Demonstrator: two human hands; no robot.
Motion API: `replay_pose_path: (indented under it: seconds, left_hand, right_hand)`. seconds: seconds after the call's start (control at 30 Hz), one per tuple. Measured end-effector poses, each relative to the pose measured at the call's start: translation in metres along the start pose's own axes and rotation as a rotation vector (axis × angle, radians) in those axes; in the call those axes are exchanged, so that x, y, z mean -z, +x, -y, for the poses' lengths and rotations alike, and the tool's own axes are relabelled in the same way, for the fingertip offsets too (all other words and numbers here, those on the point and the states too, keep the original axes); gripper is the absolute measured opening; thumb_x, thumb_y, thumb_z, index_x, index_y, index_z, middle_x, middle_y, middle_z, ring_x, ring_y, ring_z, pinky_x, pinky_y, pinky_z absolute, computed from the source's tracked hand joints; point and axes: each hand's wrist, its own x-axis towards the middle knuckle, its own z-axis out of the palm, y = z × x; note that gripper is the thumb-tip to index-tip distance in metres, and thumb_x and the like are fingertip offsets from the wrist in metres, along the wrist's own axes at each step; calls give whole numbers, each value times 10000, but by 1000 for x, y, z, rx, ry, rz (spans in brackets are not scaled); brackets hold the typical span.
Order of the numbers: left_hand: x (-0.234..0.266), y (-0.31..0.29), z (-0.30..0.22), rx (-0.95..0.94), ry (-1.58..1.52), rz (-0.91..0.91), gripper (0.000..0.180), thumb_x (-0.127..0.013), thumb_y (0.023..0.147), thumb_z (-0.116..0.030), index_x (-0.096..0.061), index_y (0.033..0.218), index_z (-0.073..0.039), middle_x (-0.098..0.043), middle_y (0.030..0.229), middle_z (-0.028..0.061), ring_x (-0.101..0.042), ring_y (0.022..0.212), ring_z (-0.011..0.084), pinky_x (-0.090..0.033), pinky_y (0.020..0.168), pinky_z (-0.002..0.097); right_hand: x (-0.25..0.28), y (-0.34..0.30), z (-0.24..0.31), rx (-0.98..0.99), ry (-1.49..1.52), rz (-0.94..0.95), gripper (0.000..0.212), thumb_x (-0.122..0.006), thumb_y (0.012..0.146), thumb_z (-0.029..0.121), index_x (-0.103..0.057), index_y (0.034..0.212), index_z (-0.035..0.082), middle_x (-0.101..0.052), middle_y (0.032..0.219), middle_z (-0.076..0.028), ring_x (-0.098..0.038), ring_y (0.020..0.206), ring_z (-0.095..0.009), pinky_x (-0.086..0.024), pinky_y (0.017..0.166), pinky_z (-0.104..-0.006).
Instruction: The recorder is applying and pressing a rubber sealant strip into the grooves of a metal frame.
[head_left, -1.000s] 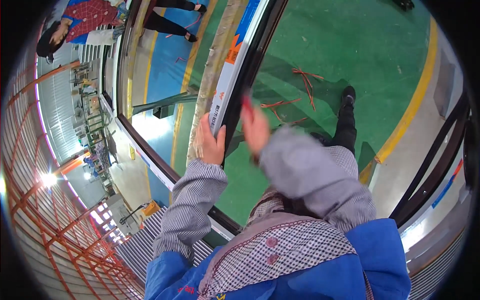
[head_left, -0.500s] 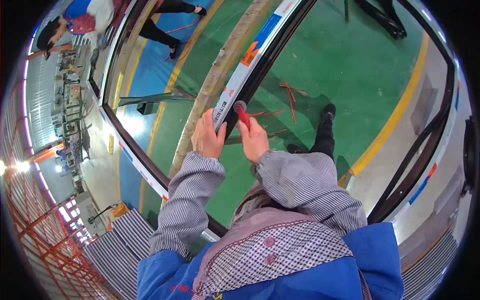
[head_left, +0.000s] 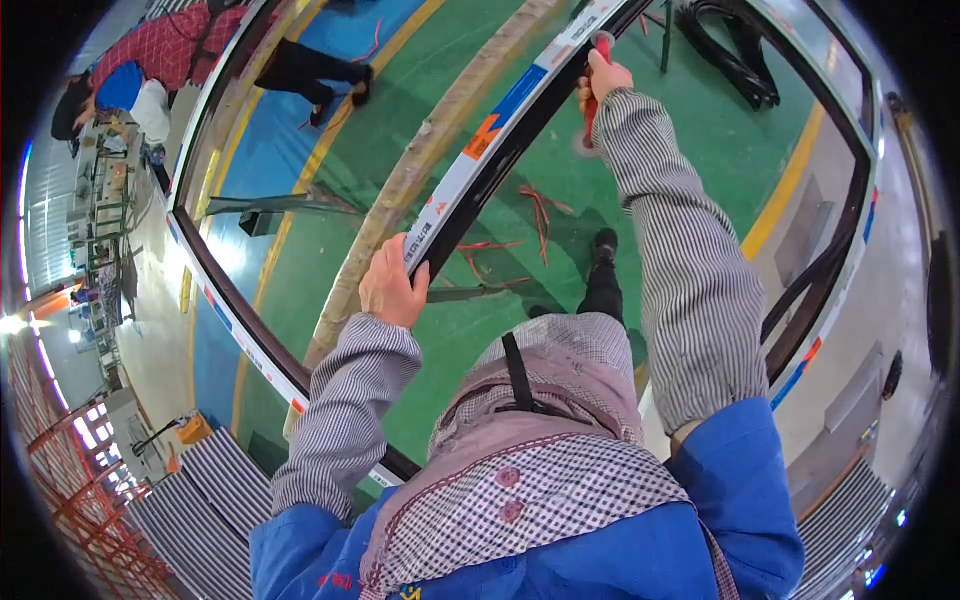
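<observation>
A long bar of a dark window frame [head_left: 525, 85], its upper face covered in white film with blue and orange patches, slants from my left hand to the far right. My left hand [head_left: 393, 284] is closed around the near stretch of this bar, thumb on the dark inner side. Farther along, my right hand [head_left: 608, 76] grips a red-handled spline roller [head_left: 590, 118] with a grey wheel at each end. The far wheel rests at or just over the bar's dark inner edge; contact is hard to tell. The other wheel hangs over the green floor.
A padded rail [head_left: 405, 185] runs beside the bar on the left. Red strips [head_left: 540, 215] lie on the green floor. Black coiled rubber [head_left: 745, 60] is at the far right. Another person [head_left: 150, 60] leans over at the far left. Grey profiles [head_left: 215, 505] are stacked at the near left.
My right hand has moved far and to the right along the bar with the roller, stretching that arm out. My left hand still holds the bar. The other person has bent lower.
</observation>
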Motion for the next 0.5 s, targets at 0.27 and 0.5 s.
replay_pose_path:
  seconds: [0.27, 0.5]
  left_hand:
    - [5, -7, 6, 56, 59, 15, 491, -649, 803, -257, -442, 1205, -65, -575, 1023, 157, -565, 945, 339, -462, 767, 422]
    - [2, -5, 0, 11, 88, -26, 469, -660, 787, -272, -480, 1157, -48, -556, 953, 99, -557, 856, 287, -473, 689, 392]
  right_hand:
    - [-43, -211, -190, 113, -327, 167, 270, -498, 936, 349, -550, 925, 84, -453, 588, 6, -414, 463, -100, -307, 397, -283]
    - [-40, -191, -144, -9, -142, 115, 211, -475, 949, 319, -491, 899, 115, -453, 552, -3, -408, 371, -99, -300, 321, -263]
